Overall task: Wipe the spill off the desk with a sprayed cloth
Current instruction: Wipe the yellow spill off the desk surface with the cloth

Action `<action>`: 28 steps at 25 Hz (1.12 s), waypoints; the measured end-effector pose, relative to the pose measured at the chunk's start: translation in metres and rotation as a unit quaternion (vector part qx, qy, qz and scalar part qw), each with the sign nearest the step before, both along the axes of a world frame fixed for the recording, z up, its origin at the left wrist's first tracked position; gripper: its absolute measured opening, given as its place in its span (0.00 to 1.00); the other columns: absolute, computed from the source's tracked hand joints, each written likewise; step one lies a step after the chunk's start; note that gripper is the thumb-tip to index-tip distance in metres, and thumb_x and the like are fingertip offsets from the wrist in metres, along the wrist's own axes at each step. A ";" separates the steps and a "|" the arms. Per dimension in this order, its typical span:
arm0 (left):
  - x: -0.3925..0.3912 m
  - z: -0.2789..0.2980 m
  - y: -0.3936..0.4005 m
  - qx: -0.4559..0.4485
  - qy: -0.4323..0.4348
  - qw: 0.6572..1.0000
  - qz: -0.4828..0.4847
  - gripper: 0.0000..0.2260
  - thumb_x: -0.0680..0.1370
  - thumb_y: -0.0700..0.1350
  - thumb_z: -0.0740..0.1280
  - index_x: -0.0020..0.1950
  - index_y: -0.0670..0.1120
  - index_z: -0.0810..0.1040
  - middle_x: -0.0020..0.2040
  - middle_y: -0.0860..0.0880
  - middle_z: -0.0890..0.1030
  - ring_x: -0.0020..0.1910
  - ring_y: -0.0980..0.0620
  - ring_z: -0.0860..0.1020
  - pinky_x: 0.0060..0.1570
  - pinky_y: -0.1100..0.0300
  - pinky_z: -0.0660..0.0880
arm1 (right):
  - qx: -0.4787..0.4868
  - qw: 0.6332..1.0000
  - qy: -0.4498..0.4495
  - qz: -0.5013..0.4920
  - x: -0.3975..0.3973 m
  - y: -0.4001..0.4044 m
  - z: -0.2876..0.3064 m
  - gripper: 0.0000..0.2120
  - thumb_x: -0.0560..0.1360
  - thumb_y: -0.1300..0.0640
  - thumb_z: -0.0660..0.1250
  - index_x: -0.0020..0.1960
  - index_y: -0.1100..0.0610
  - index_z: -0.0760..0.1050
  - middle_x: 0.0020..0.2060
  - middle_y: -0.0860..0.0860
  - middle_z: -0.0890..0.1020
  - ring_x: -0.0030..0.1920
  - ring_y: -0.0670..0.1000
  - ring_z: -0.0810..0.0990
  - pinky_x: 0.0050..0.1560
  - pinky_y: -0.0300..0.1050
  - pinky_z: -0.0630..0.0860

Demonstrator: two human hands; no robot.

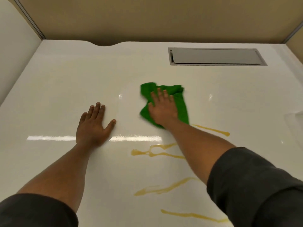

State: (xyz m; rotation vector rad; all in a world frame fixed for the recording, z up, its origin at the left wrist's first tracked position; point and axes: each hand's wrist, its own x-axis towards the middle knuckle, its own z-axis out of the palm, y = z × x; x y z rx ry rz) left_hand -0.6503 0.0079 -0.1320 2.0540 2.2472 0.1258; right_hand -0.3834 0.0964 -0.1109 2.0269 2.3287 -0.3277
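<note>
A crumpled green cloth (181, 102) lies on the glossy white desk (65, 89) near its middle. My right hand (162, 107) presses flat on the cloth, fingers spread and pointing away from me. Yellow streaks of the spill (154, 153) run across the desk nearer to me, partly under my right forearm; one streak sits just right of the cloth and others lie close to the front edge. My left hand (94, 125) rests flat on the bare desk to the left of the cloth, fingers apart, holding nothing.
A grey rectangular cable hatch (214, 56) is set flush into the desk at the back right. Beige partition walls (147, 18) close off the back and both sides. No spray bottle is in view.
</note>
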 end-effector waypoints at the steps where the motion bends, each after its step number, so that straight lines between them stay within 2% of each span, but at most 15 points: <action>1: 0.000 0.000 0.000 0.000 0.001 1.000 -0.001 0.36 0.78 0.68 0.45 0.81 0.50 0.50 0.81 0.52 0.49 0.80 0.52 0.48 0.78 0.51 0.48 | -0.008 0.999 0.001 0.037 -0.020 -0.012 0.001 0.29 0.80 0.42 0.42 0.79 0.51 0.47 0.80 0.54 0.46 0.79 0.57 0.44 0.77 0.58 0.45; 4: -0.003 0.002 0.000 -0.007 -0.003 1.000 -0.006 0.37 0.77 0.69 0.44 0.81 0.50 0.50 0.81 0.52 0.49 0.80 0.52 0.48 0.78 0.51 0.48 | -0.020 0.992 0.009 0.121 -0.037 -0.044 0.000 0.29 0.80 0.42 0.43 0.79 0.49 0.47 0.80 0.52 0.46 0.79 0.55 0.44 0.77 0.58 0.43; 7: -0.001 0.000 0.000 -0.009 -0.006 1.000 -0.004 0.37 0.77 0.69 0.45 0.81 0.50 0.50 0.81 0.52 0.50 0.80 0.52 0.48 0.78 0.51 0.48 | -0.009 0.992 0.015 0.124 0.007 -0.040 0.000 0.28 0.81 0.42 0.43 0.79 0.49 0.47 0.80 0.51 0.47 0.79 0.53 0.45 0.77 0.58 0.45; 15: -0.002 -0.001 0.001 -0.012 0.004 1.000 -0.003 0.37 0.77 0.70 0.45 0.81 0.50 0.50 0.81 0.52 0.49 0.80 0.51 0.48 0.77 0.51 0.48 | 0.023 0.997 -0.004 -0.067 0.220 -0.052 -0.004 0.31 0.79 0.41 0.41 0.79 0.52 0.52 0.79 0.54 0.53 0.79 0.57 0.51 0.77 0.59 0.49; 19: -0.002 0.002 0.001 -0.014 -0.003 1.000 0.001 0.37 0.78 0.69 0.46 0.81 0.49 0.51 0.81 0.51 0.50 0.80 0.51 0.49 0.77 0.51 0.48 | 0.044 0.983 0.003 -0.178 0.271 -0.070 -0.003 0.35 0.76 0.40 0.40 0.78 0.55 0.54 0.78 0.59 0.56 0.78 0.61 0.54 0.75 0.63 0.52; 21: -0.002 0.002 0.001 -0.008 0.000 1.000 0.002 0.36 0.78 0.68 0.47 0.81 0.49 0.52 0.81 0.51 0.51 0.80 0.51 0.50 0.77 0.51 0.49 | 0.038 0.972 -0.001 -0.232 0.259 -0.070 -0.005 0.34 0.76 0.41 0.41 0.79 0.56 0.53 0.78 0.59 0.55 0.78 0.61 0.53 0.76 0.62 0.50; 23: -0.002 0.001 0.002 -0.005 -0.004 1.000 -0.001 0.36 0.78 0.68 0.48 0.81 0.49 0.52 0.81 0.51 0.52 0.80 0.50 0.50 0.77 0.51 0.49 | 0.037 0.969 0.000 -0.243 0.219 -0.065 -0.006 0.33 0.78 0.41 0.42 0.79 0.56 0.52 0.79 0.59 0.55 0.78 0.61 0.52 0.76 0.62 0.49; 26: -0.003 0.001 0.003 0.002 -0.015 1.000 -0.005 0.36 0.78 0.68 0.48 0.81 0.49 0.52 0.81 0.51 0.51 0.80 0.51 0.50 0.77 0.51 0.48 | 0.043 0.984 0.000 -0.174 0.125 -0.056 -0.007 0.29 0.81 0.44 0.47 0.79 0.55 0.53 0.79 0.58 0.55 0.78 0.60 0.53 0.75 0.60 0.51; 28: -0.006 -0.002 0.003 0.006 -0.022 1.000 -0.011 0.35 0.79 0.66 0.47 0.81 0.48 0.52 0.81 0.51 0.51 0.80 0.51 0.49 0.77 0.51 0.48 | 0.034 0.994 0.003 -0.105 0.049 -0.056 -0.006 0.29 0.81 0.43 0.47 0.79 0.53 0.52 0.79 0.56 0.54 0.78 0.59 0.52 0.76 0.59 0.50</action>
